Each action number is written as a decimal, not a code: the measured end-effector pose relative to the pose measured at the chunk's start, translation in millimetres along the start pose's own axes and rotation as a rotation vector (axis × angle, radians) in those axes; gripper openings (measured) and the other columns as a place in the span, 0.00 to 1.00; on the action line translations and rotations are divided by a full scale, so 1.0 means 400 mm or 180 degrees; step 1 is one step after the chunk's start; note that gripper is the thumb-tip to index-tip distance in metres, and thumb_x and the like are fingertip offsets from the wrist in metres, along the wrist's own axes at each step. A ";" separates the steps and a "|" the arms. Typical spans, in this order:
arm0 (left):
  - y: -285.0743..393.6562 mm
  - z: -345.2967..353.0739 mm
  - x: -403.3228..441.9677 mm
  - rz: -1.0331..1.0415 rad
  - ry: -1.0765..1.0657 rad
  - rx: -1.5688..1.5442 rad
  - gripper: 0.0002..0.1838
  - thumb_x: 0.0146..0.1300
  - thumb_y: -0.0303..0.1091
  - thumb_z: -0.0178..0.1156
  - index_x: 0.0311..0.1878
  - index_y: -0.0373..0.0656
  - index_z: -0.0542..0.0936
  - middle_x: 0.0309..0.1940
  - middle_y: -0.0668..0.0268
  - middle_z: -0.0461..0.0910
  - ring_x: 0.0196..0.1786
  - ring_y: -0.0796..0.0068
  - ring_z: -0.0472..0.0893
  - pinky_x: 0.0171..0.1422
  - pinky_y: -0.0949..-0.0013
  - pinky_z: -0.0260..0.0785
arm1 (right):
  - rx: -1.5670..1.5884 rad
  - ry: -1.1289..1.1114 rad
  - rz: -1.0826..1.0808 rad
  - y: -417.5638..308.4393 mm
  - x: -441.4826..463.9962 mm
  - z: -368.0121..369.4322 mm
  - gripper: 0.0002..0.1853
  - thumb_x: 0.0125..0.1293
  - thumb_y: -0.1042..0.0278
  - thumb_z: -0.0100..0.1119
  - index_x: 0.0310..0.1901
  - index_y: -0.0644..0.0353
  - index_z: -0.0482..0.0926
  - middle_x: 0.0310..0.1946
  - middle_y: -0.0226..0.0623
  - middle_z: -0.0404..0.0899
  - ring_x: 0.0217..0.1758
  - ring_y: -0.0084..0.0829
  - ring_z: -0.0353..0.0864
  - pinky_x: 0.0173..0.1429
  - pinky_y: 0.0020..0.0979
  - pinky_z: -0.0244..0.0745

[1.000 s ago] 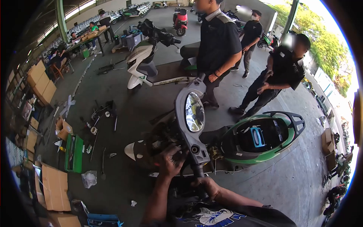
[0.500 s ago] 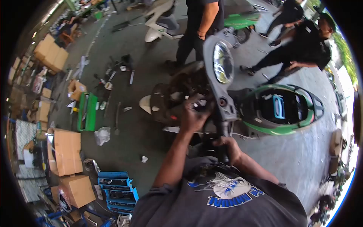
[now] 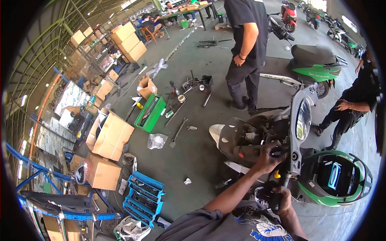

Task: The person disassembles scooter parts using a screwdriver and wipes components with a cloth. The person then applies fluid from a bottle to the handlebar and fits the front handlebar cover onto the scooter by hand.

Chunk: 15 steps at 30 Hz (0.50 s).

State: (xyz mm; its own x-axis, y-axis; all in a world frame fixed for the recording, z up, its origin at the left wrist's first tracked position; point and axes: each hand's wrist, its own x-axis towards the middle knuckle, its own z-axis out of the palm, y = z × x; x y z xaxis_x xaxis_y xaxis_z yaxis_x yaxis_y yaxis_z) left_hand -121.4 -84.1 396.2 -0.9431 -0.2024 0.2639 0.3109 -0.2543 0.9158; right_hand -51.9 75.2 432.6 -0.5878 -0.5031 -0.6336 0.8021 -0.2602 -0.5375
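Note:
A partly stripped scooter stands against my body, its grey handlebar cover (image 3: 295,138) holding a shiny oval display (image 3: 304,117). My right hand (image 3: 284,199) is wrapped around the black handlebar grip (image 3: 286,180) on the near side. At the exposed front section, my left hand (image 3: 270,158) reaches in beside the cover with bent fingers; what they hold, if anything, is hidden. Wires and brackets (image 3: 252,136) show inside the open front. A yellow part (image 3: 277,174) sits below my left wrist. The green-rimmed seat compartment (image 3: 321,197) is open, with a light-blue object (image 3: 334,175) inside.
One person (image 3: 247,52) stands beyond the scooter, another (image 3: 356,100) at the right. On the floor at left are a green toolbox (image 3: 150,112), a blue tiered toolbox (image 3: 144,197), a wrench (image 3: 179,131) and cardboard boxes (image 3: 110,134). Another green scooter (image 3: 321,72) stands behind.
My view has swung up and left, so the scooter and hands appear farther right and lower. My right hand stays on the handlebar grip, my left hand at the scooter's front.

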 end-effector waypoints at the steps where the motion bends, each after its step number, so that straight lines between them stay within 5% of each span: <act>1: 0.007 -0.001 -0.002 -0.0064 0.0006 0.0103 0.11 0.60 0.24 0.66 0.43 0.40 0.75 0.46 0.67 0.80 0.51 0.78 0.80 0.57 0.71 0.75 | 0.0150 -0.0059 0.0094 -0.007 -0.007 0.017 0.16 0.49 0.67 0.56 0.39 0.68 0.77 0.31 0.43 0.79 0.35 0.39 0.81 0.40 0.38 0.79; 5: -0.035 -0.004 -0.007 -0.0267 0.0029 -0.0038 0.10 0.59 0.24 0.66 0.42 0.39 0.76 0.44 0.67 0.80 0.52 0.77 0.80 0.57 0.71 0.75 | -0.0437 0.0095 -0.0104 -0.008 -0.001 -0.041 0.13 0.52 0.67 0.56 0.36 0.69 0.75 0.30 0.43 0.79 0.29 0.36 0.81 0.35 0.33 0.79; 7: -0.022 -0.003 -0.003 -0.0233 -0.0056 -0.0146 0.10 0.59 0.23 0.65 0.43 0.39 0.76 0.49 0.68 0.76 0.52 0.76 0.79 0.58 0.70 0.75 | -0.1701 0.0288 -0.0679 -0.017 0.001 -0.047 0.13 0.56 0.66 0.57 0.36 0.69 0.74 0.31 0.44 0.79 0.29 0.35 0.81 0.36 0.32 0.79; 11: -0.017 0.002 -0.006 0.0000 0.0119 -0.0017 0.10 0.59 0.23 0.65 0.43 0.39 0.76 0.53 0.69 0.70 0.52 0.74 0.80 0.58 0.69 0.75 | -0.1765 0.0778 -0.1235 0.011 0.006 -0.030 0.14 0.57 0.66 0.58 0.39 0.68 0.74 0.35 0.43 0.80 0.34 0.34 0.81 0.42 0.32 0.78; 14: 0.007 0.006 -0.003 0.0083 0.0140 0.0184 0.10 0.59 0.23 0.65 0.42 0.39 0.76 0.56 0.69 0.65 0.53 0.72 0.79 0.59 0.67 0.75 | -0.0222 -0.0051 -0.0223 -0.011 -0.007 0.020 0.13 0.55 0.67 0.58 0.38 0.67 0.74 0.35 0.44 0.80 0.35 0.35 0.81 0.42 0.32 0.78; 15: 0.016 0.008 -0.003 0.0091 0.0164 0.0212 0.10 0.59 0.24 0.66 0.42 0.40 0.75 0.51 0.68 0.71 0.54 0.72 0.79 0.60 0.65 0.73 | 0.0213 -0.0269 0.0098 -0.013 -0.005 0.023 0.13 0.55 0.67 0.58 0.38 0.67 0.74 0.34 0.44 0.79 0.35 0.35 0.81 0.41 0.33 0.78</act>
State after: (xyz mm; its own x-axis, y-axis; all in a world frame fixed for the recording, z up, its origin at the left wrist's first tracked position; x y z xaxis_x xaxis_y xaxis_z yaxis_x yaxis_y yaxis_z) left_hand -118.7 -82.4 402.5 -0.9261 -0.2574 0.2759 0.3274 -0.1846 0.9267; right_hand -53.8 70.2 441.8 -0.5540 -0.5786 -0.5985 0.8266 -0.2966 -0.4783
